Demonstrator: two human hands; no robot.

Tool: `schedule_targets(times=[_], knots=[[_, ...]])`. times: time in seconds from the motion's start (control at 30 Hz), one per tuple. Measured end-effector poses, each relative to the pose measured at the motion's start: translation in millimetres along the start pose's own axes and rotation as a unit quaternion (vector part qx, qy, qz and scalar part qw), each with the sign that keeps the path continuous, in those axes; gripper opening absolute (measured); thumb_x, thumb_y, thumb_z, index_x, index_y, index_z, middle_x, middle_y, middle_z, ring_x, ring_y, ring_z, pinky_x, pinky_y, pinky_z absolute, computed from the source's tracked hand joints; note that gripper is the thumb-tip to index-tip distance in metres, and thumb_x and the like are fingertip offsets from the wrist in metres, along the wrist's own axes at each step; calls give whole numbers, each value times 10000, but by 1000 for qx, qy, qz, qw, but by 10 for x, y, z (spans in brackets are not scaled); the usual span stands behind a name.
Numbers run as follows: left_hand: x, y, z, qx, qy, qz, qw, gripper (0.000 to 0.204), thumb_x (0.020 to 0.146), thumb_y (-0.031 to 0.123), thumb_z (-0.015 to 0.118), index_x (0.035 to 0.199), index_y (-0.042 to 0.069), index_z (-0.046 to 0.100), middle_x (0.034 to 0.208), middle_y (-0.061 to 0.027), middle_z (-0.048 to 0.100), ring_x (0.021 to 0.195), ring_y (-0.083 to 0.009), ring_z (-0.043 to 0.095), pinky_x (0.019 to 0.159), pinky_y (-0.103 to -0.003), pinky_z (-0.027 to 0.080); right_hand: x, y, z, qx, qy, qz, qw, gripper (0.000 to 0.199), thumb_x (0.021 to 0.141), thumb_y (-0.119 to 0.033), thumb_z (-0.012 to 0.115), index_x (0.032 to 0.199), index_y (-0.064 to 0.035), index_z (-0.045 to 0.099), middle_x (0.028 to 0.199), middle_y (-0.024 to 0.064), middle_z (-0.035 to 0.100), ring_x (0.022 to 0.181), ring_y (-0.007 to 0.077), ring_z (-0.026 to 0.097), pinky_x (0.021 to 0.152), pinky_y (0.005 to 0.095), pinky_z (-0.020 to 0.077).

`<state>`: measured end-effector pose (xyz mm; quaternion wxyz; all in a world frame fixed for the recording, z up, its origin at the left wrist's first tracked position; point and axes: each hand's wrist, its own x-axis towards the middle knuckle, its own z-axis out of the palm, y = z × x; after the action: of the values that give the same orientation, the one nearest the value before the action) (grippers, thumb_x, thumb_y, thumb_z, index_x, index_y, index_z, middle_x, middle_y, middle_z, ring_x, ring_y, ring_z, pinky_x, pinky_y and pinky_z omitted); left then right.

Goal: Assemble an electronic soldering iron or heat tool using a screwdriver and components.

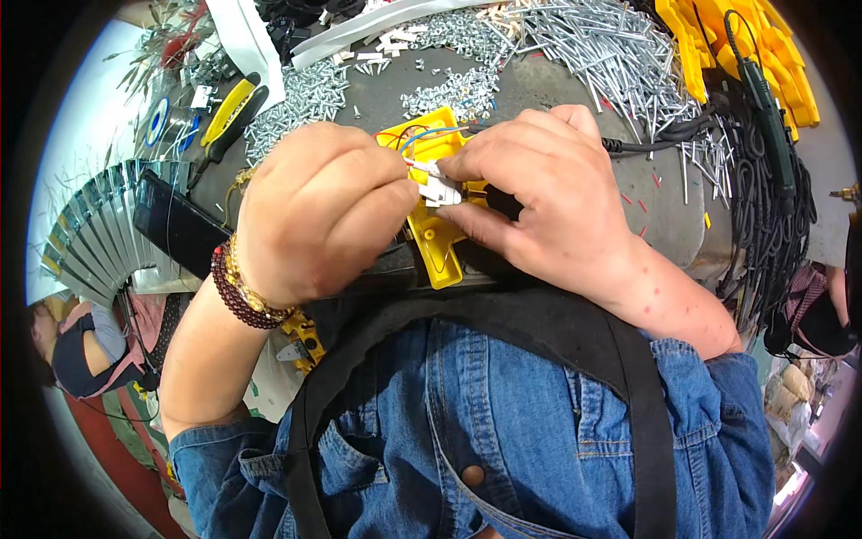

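Note:
Between the fingertips of my right hand [561,193] is a small white block-shaped plastic part [440,190], gripped by thumb and fingers. My left hand [328,211] is closed in a pinch right beside that part; its fingers hide whatever is between them. Thin red and white leads show by the left fingertips. Just below both hands lies a yellow plastic housing shell [437,247], partly covered by them. A blue wire [431,133] curves across the shell's far end. A black power cord [664,135] runs in from the right, behind my right hand.
Small screws [301,108] and long metal pins [602,54] lie heaped across the far bench. Yellow-handled pliers [232,117], a solder spool [171,126] and a dark phone [180,225] sit left. A dark pen-shaped tool [763,117], yellow shells [781,63] and bundled black cords [754,234] stand right.

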<state>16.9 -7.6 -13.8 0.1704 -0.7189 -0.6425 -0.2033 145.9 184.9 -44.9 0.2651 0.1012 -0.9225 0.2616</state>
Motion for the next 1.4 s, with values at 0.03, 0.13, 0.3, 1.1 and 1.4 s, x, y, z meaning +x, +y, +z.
schedule_targets(times=[0.03, 0.13, 0.3, 1.1, 1.4], knots=[[10, 31, -4, 0, 0, 0, 1000, 215, 674, 85, 683, 884, 41, 676, 912, -82, 658, 825, -272, 641, 737, -389, 541, -1, 6, 0, 0, 0, 0, 1000, 194, 725, -265, 787, 834, -139, 688, 803, -11, 654, 797, 192, 601, 754, 383, 353], [24, 99, 9, 6, -25, -8, 1000, 209, 671, 89, 689, 871, 33, 680, 912, -84, 666, 824, -272, 646, 728, -390, 542, -13, 19, 6, 5, -3, 0, 1000, 197, 725, -263, 789, 842, -139, 691, 811, -10, 657, 795, 195, 600, 755, 383, 351], [9, 84, 50, -6, 15, 16, 1000, 186, 691, 83, 689, 870, 33, 679, 925, -90, 677, 817, -272, 652, 712, -396, 542, -23, 28, 14, 14, 5, -1, 1000, 189, 726, -238, 789, 839, -130, 682, 828, -6, 663, 811, 195, 607, 761, 381, 348], [-277, 544, 285, -79, 41, -360, 929, 553, 622, 241, 829, 1080, 82, 562, 1360, -180, 489, 1269, -384, 462, 1076, -504, 314, 375, -99, -99, 96, -194, 154, 964, 235, 782, -171, 769, 920, -15, 660, 785, 131, 685, 662, 240, 694, 622, 336, 553], [-281, 523, 315, -72, 20, -374, 924, 661, 583, 201, 836, 1144, 72, 512, 1396, -170, 468, 1298, -382, 441, 1121, -501, 274, 627, 91, -229, 222, -329, 202, 895, 254, 792, -107, 788, 965, 20, 652, 787, 68, 689, 730, 111, 642, 681, 277, 524]])
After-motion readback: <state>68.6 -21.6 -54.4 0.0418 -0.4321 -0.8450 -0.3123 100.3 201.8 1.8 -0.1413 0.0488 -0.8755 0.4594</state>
